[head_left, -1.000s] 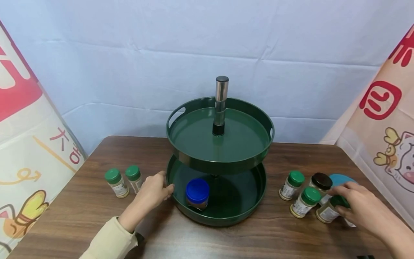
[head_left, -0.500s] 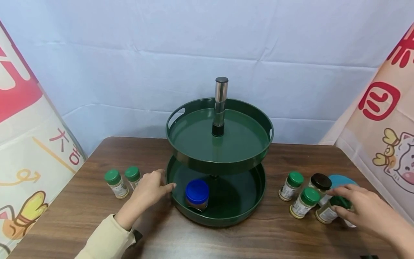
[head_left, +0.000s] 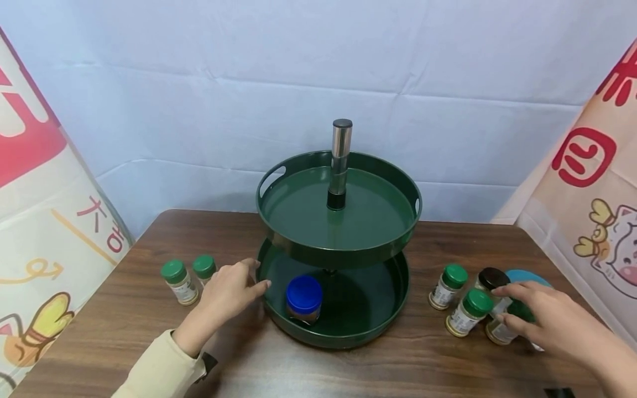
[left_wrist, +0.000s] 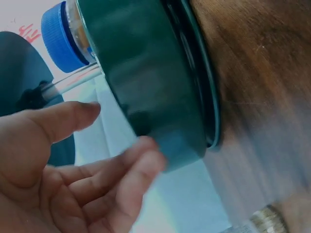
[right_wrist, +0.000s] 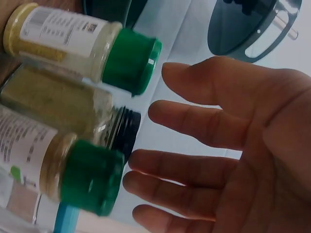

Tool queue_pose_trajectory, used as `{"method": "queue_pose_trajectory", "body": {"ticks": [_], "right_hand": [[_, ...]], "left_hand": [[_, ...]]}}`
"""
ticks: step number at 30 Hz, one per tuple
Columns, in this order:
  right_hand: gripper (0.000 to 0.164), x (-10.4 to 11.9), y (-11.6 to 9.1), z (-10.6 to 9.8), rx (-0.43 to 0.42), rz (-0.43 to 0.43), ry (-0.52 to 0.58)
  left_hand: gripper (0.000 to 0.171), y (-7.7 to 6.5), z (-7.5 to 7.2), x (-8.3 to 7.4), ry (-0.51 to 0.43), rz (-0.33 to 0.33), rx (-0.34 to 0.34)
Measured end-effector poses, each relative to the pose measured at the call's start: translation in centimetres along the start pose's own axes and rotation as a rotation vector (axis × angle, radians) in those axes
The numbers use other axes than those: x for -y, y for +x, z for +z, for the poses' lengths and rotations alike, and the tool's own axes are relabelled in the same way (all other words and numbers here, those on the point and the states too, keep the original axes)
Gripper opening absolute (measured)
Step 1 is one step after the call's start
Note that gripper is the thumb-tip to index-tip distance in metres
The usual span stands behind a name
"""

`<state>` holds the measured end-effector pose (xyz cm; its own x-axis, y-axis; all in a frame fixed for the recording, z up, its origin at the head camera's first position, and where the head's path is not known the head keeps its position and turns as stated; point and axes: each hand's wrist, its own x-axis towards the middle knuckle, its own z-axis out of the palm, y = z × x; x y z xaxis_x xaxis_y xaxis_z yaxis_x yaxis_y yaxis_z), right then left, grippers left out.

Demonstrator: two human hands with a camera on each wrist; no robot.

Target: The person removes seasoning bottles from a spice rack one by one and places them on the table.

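Observation:
A green two-tier round tray (head_left: 318, 337) stands mid-table, with a blue-lidded jar (head_left: 304, 298) on its lower tier. My left hand (head_left: 230, 290) is at that tier's left rim. In the left wrist view its bent fingertips (left_wrist: 153, 158) are against or very near the green wall, and the thumb stands apart. To the right, my right hand (head_left: 552, 318) hovers over a group of spice jars with nothing in its grasp. Spread, nearly straight fingers (right_wrist: 194, 126) face a black-capped jar (right_wrist: 56, 104) and two green-capped jars (right_wrist: 138, 60) in the right wrist view.
Two green-capped spice jars (head_left: 180, 283) stand left of my left hand. Beside the right hand are more green-capped jars (head_left: 469, 312) and a blue lid-like disc (head_left: 528, 276), partly hidden. A metal post (head_left: 340, 163) rises from the upper tier. White cloth (head_left: 199, 110) hangs behind the table.
My right hand has shifted slightly left over the jars, towards the black-capped one. My left thumb has spread a little from the fingers at the rim. The tray and jars look unmoved.

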<state>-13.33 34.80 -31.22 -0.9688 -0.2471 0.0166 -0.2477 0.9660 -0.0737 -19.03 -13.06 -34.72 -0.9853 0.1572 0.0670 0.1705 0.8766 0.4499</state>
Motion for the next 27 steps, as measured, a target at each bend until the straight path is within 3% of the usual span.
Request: {"method": "queue_pose_trajectory", "body": {"ticks": [4,9,18,27], "right_hand": [[0.036,0.9,0.2,-0.1,-0.01,-0.017,-0.004],[0.037,2.2,0.3,-0.4,-0.062,-0.073,0.021],[0.026,4.9,1.3,0.3,-0.28,-0.223,0.005],[0.028,6.6,2.1,1.2,-0.242,-0.227,0.09]], "left_hand": [[0.056,-0.5,-0.3,-0.5,0.088,0.01,0.05],[0.054,-0.9,-0.5,-0.9,0.123,0.062,0.076],[0.052,-0.9,-0.5,-0.6,0.156,0.217,0.061],[0.05,-1.0,-0.6,-1.0,0.225,0.345,0.044]]}}
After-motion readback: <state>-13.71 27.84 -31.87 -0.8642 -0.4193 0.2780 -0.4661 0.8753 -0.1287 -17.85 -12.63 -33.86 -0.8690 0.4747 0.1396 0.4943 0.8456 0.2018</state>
